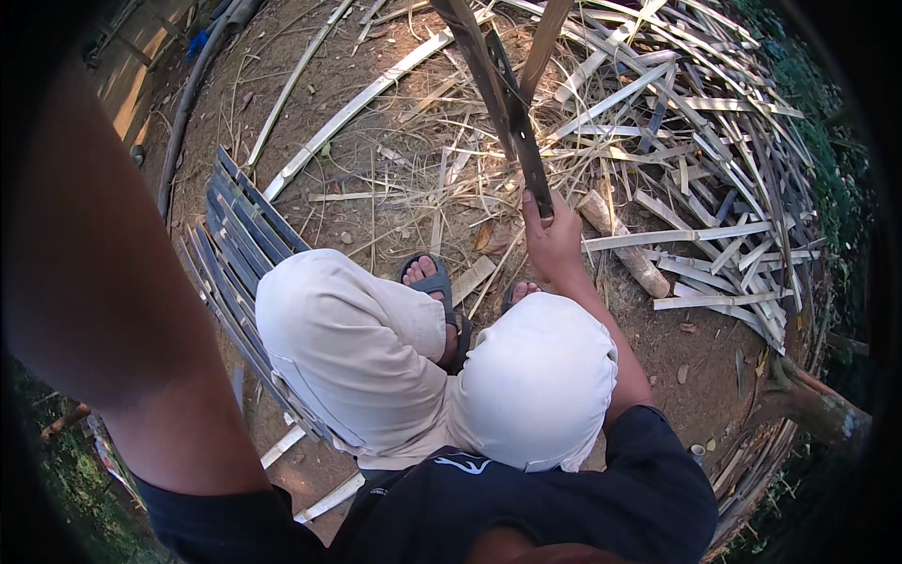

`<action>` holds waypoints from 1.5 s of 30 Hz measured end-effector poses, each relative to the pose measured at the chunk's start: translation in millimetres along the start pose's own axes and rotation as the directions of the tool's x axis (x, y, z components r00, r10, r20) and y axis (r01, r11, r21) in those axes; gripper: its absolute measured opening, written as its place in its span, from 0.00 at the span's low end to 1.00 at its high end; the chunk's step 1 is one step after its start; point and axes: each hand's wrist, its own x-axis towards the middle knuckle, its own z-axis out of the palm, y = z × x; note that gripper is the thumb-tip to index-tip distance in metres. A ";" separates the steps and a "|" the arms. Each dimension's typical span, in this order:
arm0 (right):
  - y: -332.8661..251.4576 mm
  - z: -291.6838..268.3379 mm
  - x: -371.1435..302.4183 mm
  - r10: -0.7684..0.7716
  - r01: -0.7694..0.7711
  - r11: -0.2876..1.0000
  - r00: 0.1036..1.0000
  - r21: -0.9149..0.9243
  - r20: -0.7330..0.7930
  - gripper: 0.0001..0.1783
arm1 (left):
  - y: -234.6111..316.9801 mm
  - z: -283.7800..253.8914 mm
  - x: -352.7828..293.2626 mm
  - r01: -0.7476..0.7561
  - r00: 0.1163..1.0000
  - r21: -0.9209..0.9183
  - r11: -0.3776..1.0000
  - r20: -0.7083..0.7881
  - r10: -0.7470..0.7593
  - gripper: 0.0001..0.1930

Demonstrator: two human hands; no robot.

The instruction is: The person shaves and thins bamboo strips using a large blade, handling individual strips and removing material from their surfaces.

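My right hand is closed round the lower end of a dark, flat bar with small holes, just beyond my right knee. The bar slants up and away from me. Two brown strips, apparently bamboo, meet it in a fork: a left strip lies along its upper part, and a right strip leans off to the other side. Their far ends leave the picture at the top. My left arm rises large and dark along the left side; its hand is outside the view.
A big heap of split bamboo strips lies at the right, with a short round log beside it. Dark slats stand stacked left of my knee. Thin shavings litter the ground past my sandalled feet.
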 end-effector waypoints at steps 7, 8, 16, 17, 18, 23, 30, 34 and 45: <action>113.8 16.4 40.1 0.297 -0.247 0.898 0.951 -0.366 0.087 0.19 | -13.9 35.1 -68.5 0.046 0.945 0.218 0.975 0.308 -0.113 0.05; 111.6 15.6 41.7 0.304 -0.247 0.899 0.947 -0.361 0.108 0.19 | -16.7 30.7 -75.3 0.046 0.933 0.244 0.969 0.337 -0.129 0.04; 130.5 0.9 54.7 0.317 -0.263 0.919 0.936 -0.292 0.154 0.24 | 0.7 13.3 -80.5 -0.032 0.900 0.288 0.957 0.426 -0.098 0.07; 136.1 -4.8 58.6 0.349 -0.293 0.912 0.922 -0.287 0.167 0.24 | 3.9 10.8 -80.2 -0.043 0.902 0.284 0.958 0.423 -0.085 0.08; 114.9 -9.4 58.7 0.379 -0.322 0.907 0.906 -0.273 0.190 0.23 | 6.0 3.9 -79.3 -0.053 0.903 0.292 0.955 0.423 -0.079 0.09; 106.3 -11.3 74.2 0.390 -0.338 0.911 0.893 -0.237 0.224 0.23 | 14.0 -17.0 -121.6 -0.082 0.858 0.346 0.935 0.502 -0.110 0.12; 127.1 -30.8 86.6 0.369 -0.321 0.917 0.908 -0.238 0.197 0.22 | -15.8 -4.5 -380.0 -0.224 -0.034 0.159 0.961 0.985 -0.171 0.15; 91.5 -34.7 74.4 0.404 -0.346 0.903 0.884 -0.253 0.233 0.22 | -0.6 -0.6 -444.5 -0.213 -0.179 -0.047 0.976 0.984 0.009 0.13; 94.7 -0.8 68.0 0.386 -0.338 0.920 0.875 -0.200 0.292 0.19 | -44.6 28.7 -511.6 0.013 -0.481 -0.117 0.993 0.870 0.109 0.16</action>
